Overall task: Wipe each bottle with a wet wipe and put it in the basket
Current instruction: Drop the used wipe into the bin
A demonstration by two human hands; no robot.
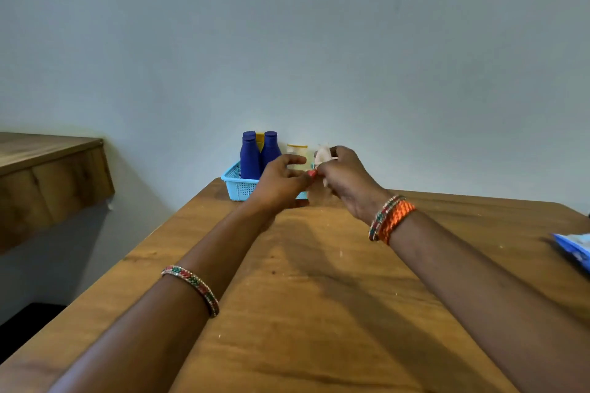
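A wooden table (pixel 319 297) meets a pale wall, with the blue basket (pixel 238 183) at its far edge holding upright bottles (pixel 250 159). Just in front of the basket, the right hand (pixel 346 182) pinches a crumpled wipe (pixel 324 153). The left hand (pixel 281 183) hovers beside it, fingers loosely curled, holding nothing.

Wooden table (pixel 319 297) (shelf (pixel 48 175) left).

Your light-blue perforated basket (pixel 238 186) holds dark-blue bottles (pixel 250 158); beside it, a white wipe (pixel 323 154); underneath, a brown wood-grain table (pixel 319 297).
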